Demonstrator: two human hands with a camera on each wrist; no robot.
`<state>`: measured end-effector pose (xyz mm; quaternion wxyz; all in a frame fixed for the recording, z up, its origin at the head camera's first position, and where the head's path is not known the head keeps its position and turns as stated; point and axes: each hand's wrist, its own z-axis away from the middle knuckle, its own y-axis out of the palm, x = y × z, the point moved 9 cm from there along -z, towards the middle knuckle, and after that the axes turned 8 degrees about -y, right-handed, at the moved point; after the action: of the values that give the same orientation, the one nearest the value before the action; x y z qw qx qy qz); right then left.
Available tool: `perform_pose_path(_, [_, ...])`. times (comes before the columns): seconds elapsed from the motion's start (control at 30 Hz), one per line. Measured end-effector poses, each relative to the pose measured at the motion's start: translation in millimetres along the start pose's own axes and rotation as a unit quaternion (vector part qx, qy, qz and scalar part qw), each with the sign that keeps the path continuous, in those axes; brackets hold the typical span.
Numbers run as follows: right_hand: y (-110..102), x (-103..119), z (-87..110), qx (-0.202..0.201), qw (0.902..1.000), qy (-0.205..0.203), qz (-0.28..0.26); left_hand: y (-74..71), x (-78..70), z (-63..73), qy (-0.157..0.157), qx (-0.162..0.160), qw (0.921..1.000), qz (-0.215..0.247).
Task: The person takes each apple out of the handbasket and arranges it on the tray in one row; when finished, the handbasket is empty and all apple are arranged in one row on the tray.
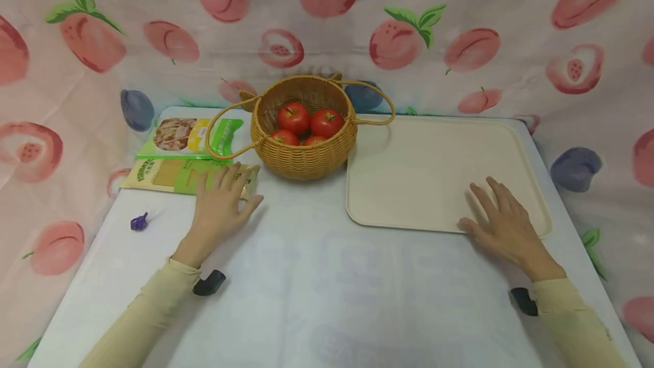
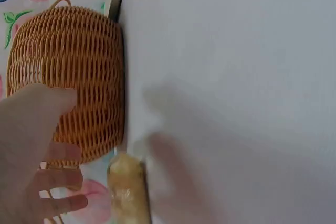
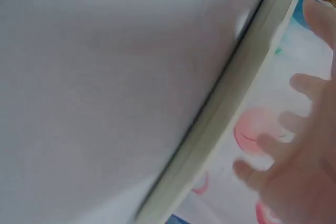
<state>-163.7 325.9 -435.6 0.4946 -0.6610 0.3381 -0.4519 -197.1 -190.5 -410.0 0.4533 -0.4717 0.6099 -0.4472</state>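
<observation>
My left hand (image 1: 218,209), fingers spread, hovers by the near edge of a yellow-green food packet (image 1: 166,175). Behind that packet lies a green packet (image 1: 176,138) with a food picture. A round wicker basket (image 1: 304,158) with two loop handles holds several red tomatoes (image 1: 294,118); the left wrist view shows its woven side (image 2: 89,77) beyond my thumb. Over the near right corner of a cream tray (image 1: 439,169) is my right hand (image 1: 503,220), its fingers spread and holding nothing. In the right wrist view the tray's rim (image 3: 226,103) runs beside that hand.
A small crumpled purple item (image 1: 139,221) lies on the white table (image 1: 327,294) near its left edge. A fruit-printed cloth (image 1: 327,27) hangs behind and at both sides. The basket stands between the packets and the tray, with one handle over the tray's corner.
</observation>
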Motion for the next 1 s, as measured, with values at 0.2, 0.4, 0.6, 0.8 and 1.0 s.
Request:
perform_pose_path(0.2, [-5,15,-10.5,-0.067,0.9949,-0.050,-0.057,0.2,-41.1,5.6,0.039,-0.052,0.9923,0.106])
perform_pose_path(0.4, [-3,36,-28.1,-0.066,0.9908,-0.072,-0.094,22.9,-82.9,6.5,0.063,-0.015,0.9791,0.193])
perform_pose_path(0.6, [1,55,-45.4,-0.070,0.9887,-0.095,-0.093,47.4,-115.3,13.1,0.100,0.015,0.9647,0.243])
perform_pose_path(0.8, [0,69,-61.7,-0.081,0.9856,-0.112,-0.098,54.2,-139.4,8.6,0.135,0.029,0.9486,0.284])
perform_pose_path(1.0, [-4,87,-76.7,-0.093,0.9800,-0.145,-0.100,60.4,-162.6,3.8,0.176,0.051,0.9381,0.294])
